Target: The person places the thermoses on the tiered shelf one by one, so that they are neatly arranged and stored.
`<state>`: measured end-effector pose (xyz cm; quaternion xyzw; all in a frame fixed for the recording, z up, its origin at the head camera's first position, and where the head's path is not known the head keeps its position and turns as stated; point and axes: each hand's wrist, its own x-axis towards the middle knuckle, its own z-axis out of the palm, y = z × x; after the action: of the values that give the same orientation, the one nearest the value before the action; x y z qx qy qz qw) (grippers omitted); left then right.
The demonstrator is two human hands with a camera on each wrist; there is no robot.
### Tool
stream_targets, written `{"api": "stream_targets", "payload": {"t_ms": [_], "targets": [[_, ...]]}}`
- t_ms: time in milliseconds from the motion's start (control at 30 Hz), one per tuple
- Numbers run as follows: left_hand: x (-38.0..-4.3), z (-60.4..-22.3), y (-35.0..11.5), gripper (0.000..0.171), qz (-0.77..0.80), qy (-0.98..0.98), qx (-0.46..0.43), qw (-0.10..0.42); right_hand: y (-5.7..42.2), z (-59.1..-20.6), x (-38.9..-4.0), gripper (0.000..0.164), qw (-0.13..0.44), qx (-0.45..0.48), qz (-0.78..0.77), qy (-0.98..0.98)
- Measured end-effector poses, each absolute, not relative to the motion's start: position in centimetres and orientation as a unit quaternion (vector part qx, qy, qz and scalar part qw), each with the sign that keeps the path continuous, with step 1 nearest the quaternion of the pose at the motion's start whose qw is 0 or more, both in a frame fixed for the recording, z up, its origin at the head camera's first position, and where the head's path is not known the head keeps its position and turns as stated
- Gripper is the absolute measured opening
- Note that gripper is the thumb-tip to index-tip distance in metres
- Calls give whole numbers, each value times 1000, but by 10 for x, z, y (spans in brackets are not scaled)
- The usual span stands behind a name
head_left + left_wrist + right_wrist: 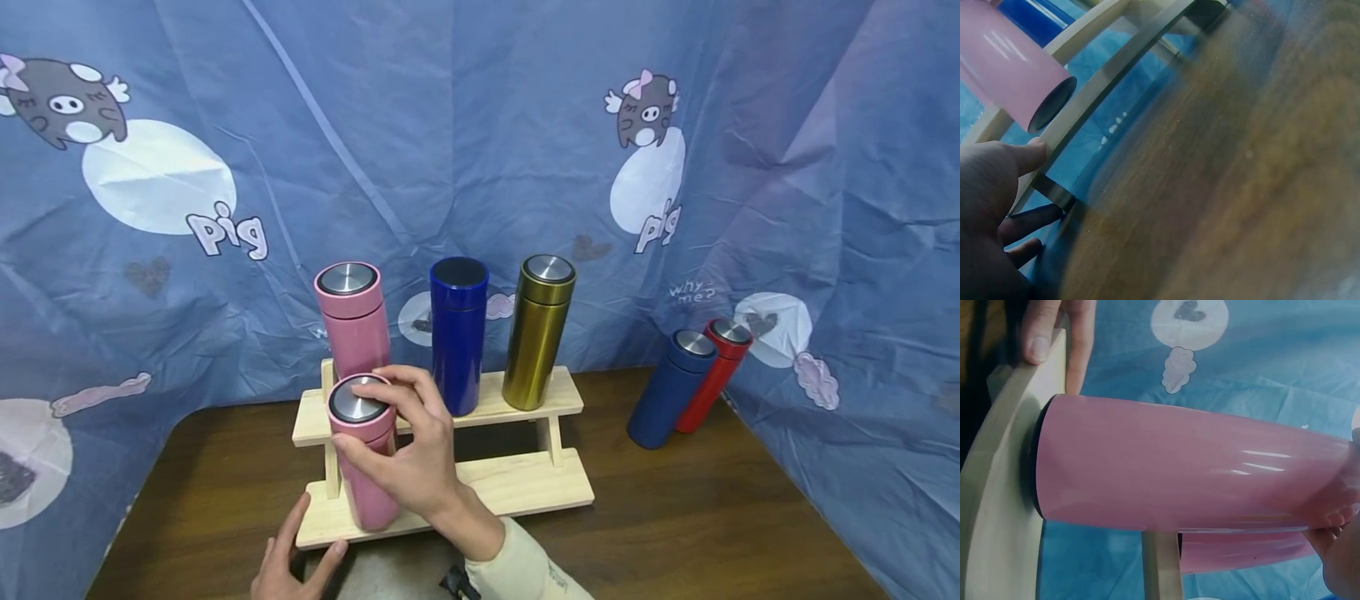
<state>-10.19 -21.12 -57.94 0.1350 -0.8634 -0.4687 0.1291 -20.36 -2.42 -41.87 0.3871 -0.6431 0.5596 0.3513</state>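
Lower left of frame: left hand [291,560], thumb and fingers spread, touches the corner of the wooden stand [525,486]. Just right, the front pink bottle [367,493] is upright on the lower shelf; the rear pink bottle [356,337] is on the upper one. Right hand [423,458] grips the front bottle's top, fingers curled round its lid. Judged stiff, moderately weighty if filled, slick on its glossy wall; best held round the upper body, below the lid seam. Centre: blue bottle [458,350], then gold bottle [536,350], upper shelf.
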Motion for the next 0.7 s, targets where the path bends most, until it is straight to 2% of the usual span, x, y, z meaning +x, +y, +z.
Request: {"api": "stream_targets", "payload": {"t_ms": [267, 500, 700], "targets": [[-101, -582, -214, 87, -465, -865, 129, 138, -33, -425, -204, 57, 354, 388, 552, -648], [-102, -581, -212, 88, -461, -868, 137, 125, -36, -428, -203, 63, 361, 388, 537, -656], [-102, -581, -212, 86, -463, -867, 134, 127, -38, -427, -201, 67, 344, 388, 523, -677]]}}
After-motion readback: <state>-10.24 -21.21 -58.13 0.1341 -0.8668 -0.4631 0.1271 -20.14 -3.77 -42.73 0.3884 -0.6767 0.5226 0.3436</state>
